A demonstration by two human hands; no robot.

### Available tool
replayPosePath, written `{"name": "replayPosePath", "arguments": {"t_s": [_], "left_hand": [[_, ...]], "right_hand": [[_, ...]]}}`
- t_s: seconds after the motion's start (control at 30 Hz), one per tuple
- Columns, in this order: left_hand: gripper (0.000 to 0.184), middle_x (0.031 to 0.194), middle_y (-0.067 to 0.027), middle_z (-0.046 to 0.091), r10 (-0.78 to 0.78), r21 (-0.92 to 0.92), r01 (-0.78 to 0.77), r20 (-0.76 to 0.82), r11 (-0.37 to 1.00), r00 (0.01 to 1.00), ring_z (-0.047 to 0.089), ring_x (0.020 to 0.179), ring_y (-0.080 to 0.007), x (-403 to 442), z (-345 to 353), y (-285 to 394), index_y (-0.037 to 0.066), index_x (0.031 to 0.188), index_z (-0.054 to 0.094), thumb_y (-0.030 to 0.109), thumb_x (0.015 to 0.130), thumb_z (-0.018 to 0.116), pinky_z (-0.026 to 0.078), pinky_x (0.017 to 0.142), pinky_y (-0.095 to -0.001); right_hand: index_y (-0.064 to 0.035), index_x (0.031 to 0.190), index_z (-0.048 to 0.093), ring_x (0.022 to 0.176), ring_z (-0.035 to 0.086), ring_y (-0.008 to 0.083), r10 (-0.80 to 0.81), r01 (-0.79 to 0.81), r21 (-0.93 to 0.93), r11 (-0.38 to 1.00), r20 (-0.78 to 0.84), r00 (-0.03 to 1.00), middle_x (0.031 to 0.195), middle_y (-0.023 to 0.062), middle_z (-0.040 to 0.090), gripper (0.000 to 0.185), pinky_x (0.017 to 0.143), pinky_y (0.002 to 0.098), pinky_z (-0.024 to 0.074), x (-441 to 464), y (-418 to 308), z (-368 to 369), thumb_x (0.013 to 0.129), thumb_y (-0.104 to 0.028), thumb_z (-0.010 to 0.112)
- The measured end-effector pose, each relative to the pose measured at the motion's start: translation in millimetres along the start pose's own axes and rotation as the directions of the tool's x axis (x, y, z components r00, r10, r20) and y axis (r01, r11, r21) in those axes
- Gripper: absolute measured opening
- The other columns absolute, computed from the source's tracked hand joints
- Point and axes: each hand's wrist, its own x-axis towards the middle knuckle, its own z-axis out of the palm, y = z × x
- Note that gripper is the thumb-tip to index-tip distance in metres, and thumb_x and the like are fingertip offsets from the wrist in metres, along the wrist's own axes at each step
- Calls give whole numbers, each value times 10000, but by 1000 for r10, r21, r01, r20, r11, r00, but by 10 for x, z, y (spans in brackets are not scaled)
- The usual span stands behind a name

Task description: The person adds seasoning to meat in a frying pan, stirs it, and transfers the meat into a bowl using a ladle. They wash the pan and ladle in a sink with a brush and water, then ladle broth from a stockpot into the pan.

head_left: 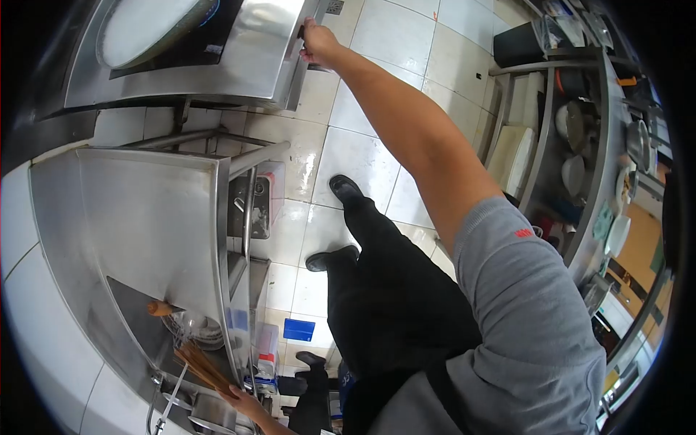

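At the top, my right hand is closed around a small dark knob on the front of the steel cooker. On that cooker sits a large wok with white, foamy-looking contents. Low in the view, my left hand grips a bamboo wok brush, its bristle end pointing into the sink recess. Beside the bristles lie metal strainers or bowls, and a wooden handle sticks out there. The fingertips of my left hand are partly hidden.
A steel counter runs along the left. Metal pots stand at the bottom, near another person's legs. Shelving with bowls lines the right side. The tiled floor looks wet; a blue packet lies low in view.
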Motion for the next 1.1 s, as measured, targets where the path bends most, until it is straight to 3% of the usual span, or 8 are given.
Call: {"name": "replayPosePath", "arguments": {"t_s": [0.13, 0.2, 0.27, 0.33, 0.4, 0.57, 0.67, 1.1], "left_hand": [[610, 1512, -266, 413, 40, 4, -40, 9, 999, 999, 451, 1350, -438, 1, -26, 31, 18, 1523, 336, 374, 1046, 470, 411, 1093, -458], [612, 1510, -268, 414, 50, -1, -50, 15, 999, 999, 452, 1350, -437, -22, -60, 121, 17, 1524, 333, 375, 1046, 467, 411, 1094, -459], [640, 1533, -270, 379, -14, -2, 14, 41, 1000, 999, 387, 1405, -413, -39, -85, 243, -46, 1500, 350, 380, 1038, 471, 339, 1149, -442], [621, 1519, -273, 396, 10, 35, -10, 26, 999, 1000, 423, 1372, -427, -17, -52, 174, -21, 1511, 340, 371, 1045, 463, 377, 1121, -454], [604, 1504, -276, 414, 32, 72, -33, 11, 997, 999, 458, 1340, -440, 0, -42, 122, 4, 1521, 329, 363, 1051, 455, 415, 1092, -465], [634, 1531, -261, 386, 40, 2, -40, 23, 999, 999, 401, 1392, -415, 19, -33, 62, -20, 1509, 351, 384, 1036, 472, 348, 1138, -452], [620, 1536, -245, 389, 19, 4, -19, 28, 1000, 999, 411, 1385, -414, -50, -89, 264, 3, 1514, 355, 379, 1036, 476, 363, 1121, -455], [610, 1524, -230, 416, 34, 23, -34, -4, 999, 999, 455, 1348, -422, 114, 61, -177, 31, 1524, 350, 379, 1039, 475, 408, 1084, -457]], "right_hand": [[53, 1028, 555, 577, 607, 223, 48, -48, 17, 999, 30, 998, 792, 110, 567, 623, 504, 368, 540, 18, -39, -18, 1045, -507, 283], [-32, 945, 510, 603, 571, 210, 89, -90, 37, 995, 45, 995, 724, 73, 479, 566, 568, 366, 519, 3, -58, -25, 1024, -556, 312], [-48, 929, 495, 594, 562, 206, 82, -83, 37, 996, 17, 996, 727, 72, 477, 545, 555, 363, 513, -31, -115, -12, 1025, -549, 307], [-58, 926, 485, 586, 553, 202, 140, -143, 57, 988, 56, 989, 726, 70, 471, 527, 543, 362, 508, 3, -110, -18, 1025, -543, 304], [-2, 1060, 518, 586, 566, 226, 123, -125, 30, 992, 58, 991, 804, 105, 534, 549, 518, 393, 512, 24, -107, -22, 1040, -484, 258], [-11, 1024, 518, 576, 554, 219, 123, -126, 41, 991, 62, 991, 779, 98, 521, 509, 513, 386, 502, -36, -135, -31, 1038, -465, 289], [-67, 909, 478, 540, 526, 187, 113, -117, 56, 992, 70, 991, 708, 52, 454, 451, 509, 358, 492, -57, -134, -47, 1014, -478, 323], [-16, 913, 529, 525, 537, 199, 158, -158, 71, 985, 13, 987, 724, 90, 513, 499, 462, 355, 497, -17, -137, -40, 1010, -485, 389]]}}
